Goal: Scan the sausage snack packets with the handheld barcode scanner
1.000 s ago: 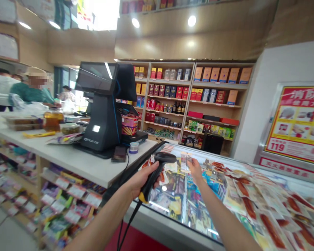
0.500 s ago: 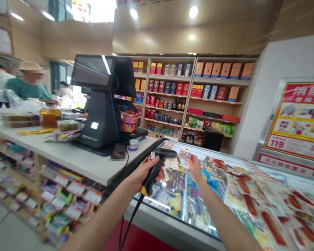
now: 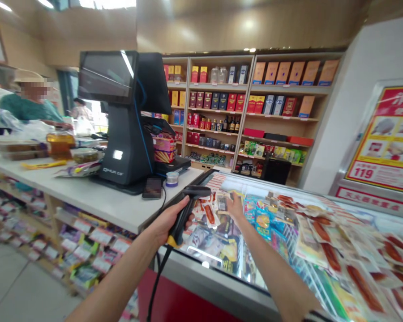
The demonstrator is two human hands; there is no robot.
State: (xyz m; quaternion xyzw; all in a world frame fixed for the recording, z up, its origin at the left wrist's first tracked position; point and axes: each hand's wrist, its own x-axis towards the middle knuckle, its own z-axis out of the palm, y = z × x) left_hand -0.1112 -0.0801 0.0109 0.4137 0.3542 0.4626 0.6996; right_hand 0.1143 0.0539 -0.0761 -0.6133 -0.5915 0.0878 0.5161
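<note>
A black handheld barcode scanner (image 3: 183, 213) is in my left hand (image 3: 169, 223), whose fingers wrap round its grip. The scanner's head points to the right and its cable hangs down in front of the freezer. My right hand (image 3: 235, 208) pinches the edge of a small clear packet (image 3: 222, 202) with a pale label, just right of the scanner head. The hand partly hides its own fingertips. Below and left of that packet lies a vacuum-packed sausage (image 3: 208, 214) on the freezer's glass top (image 3: 201, 252).
Several packed sausages (image 3: 331, 257) cover the glass at the right. Blue snack bags (image 3: 262, 220) show beside my right forearm. At the left, a checkout screen (image 3: 109, 78) stands on the white counter (image 3: 121, 203). Shelves of boxes (image 3: 218, 102) line the back; a person (image 3: 30, 105) is at far left.
My right hand has moved left with the packet, closer to the scanner and lower. My left hand and the scanner have shifted slightly left. The packed sausage now shows more fully.
</note>
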